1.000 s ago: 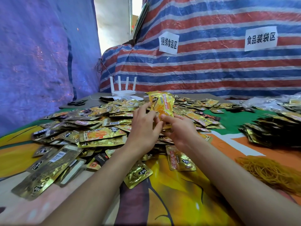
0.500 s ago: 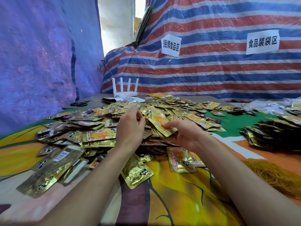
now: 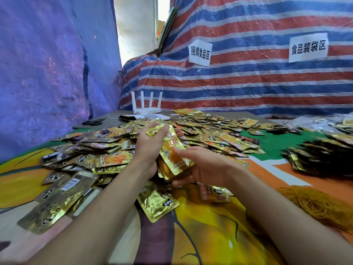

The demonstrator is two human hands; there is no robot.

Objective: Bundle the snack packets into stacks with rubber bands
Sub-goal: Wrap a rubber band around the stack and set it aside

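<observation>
Both hands grasp one stack of snack packets (image 3: 172, 150) just above the middle of the frame. The right hand (image 3: 207, 165) pinches its near end, thumb on the top face and fingers curled beneath. The left hand (image 3: 150, 144) cradles the far end, thumb on the left side, fingertips showing past the right edge. The stack is tilted, its far end higher, and is held over the heap below.

Nearest the camera, a printed yellow and orange tablecloth (image 3: 210, 236) covers the table. A single gold packet (image 3: 157, 202) lies on it between the forearms, and another packet (image 3: 214, 194) lies partly under the right wrist. At the lower right sits a tangled pile of rubber bands (image 3: 321, 203).

Loose packets (image 3: 80, 165) spread from the lower left across the centre. A darker mass of packets (image 3: 322, 155) lies at the right edge.

Further back, upper centre, stand a white router (image 3: 146, 109) with four antennas and, left of it, black scissors (image 3: 92, 122). Behind hang a striped tarp (image 3: 248, 88) bearing two paper signs (image 3: 200, 52) and a blue tarp (image 3: 47, 64) at upper left.
</observation>
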